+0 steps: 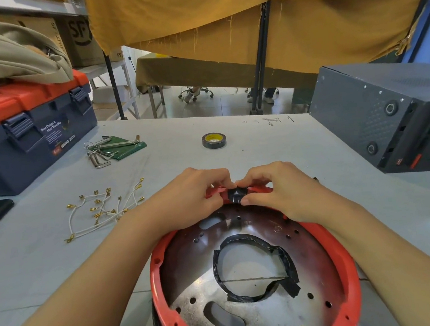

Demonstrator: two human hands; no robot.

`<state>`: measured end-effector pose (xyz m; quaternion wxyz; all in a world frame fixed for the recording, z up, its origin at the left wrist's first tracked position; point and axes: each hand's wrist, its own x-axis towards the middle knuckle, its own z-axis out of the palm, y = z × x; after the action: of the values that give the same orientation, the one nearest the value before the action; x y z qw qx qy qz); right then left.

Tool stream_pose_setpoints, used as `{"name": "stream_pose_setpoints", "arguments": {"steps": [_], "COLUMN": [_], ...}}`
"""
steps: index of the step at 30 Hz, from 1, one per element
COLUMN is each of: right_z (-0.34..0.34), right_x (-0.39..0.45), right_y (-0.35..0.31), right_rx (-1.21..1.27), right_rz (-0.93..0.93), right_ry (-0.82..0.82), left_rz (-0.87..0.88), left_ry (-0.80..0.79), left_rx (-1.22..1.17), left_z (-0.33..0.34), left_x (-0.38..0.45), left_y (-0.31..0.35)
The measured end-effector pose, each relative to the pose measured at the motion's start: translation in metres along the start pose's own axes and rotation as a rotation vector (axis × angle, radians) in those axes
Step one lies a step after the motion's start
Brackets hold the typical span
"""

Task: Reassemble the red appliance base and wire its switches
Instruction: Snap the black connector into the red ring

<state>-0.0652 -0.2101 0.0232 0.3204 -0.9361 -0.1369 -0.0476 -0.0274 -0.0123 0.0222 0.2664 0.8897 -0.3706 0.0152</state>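
The red appliance base (pixel 345 268) lies open side up on the grey table, low in the middle of the view. Its metal floor has a round hole edged with black tape. At the far rim sits a small black switch (pixel 236 195) in the red wall. My left hand (pixel 193 196) grips the red rim just left of the switch, fingers curled over the top. My right hand (pixel 276 188) pinches the switch, thumb on its near face and fingers over the rim. White wires with brass terminals (pixel 103 210) lie loose to the left.
A roll of black tape (pixel 214 140) sits beyond the base. Hex keys on a green pouch (pixel 114 149) lie at the back left, next to a blue and red toolbox (pixel 29 128). A dark metal case (pixel 388 114) stands at the right.
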Motion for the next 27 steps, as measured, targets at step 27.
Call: {"name": "stream_pose_setpoints", "arguments": {"steps": [27], "right_z": [-0.0003], "right_x": [0.0011], "right_y": [0.0000], "right_rx": [-0.146], "right_rz": [-0.031], "right_ry": [-0.110], "left_rz": [-0.015], "left_ry": [-0.058], "left_rx": [-0.094], "left_z": [0.0020], "left_x": [-0.0018], "left_y": [-0.0071]}}
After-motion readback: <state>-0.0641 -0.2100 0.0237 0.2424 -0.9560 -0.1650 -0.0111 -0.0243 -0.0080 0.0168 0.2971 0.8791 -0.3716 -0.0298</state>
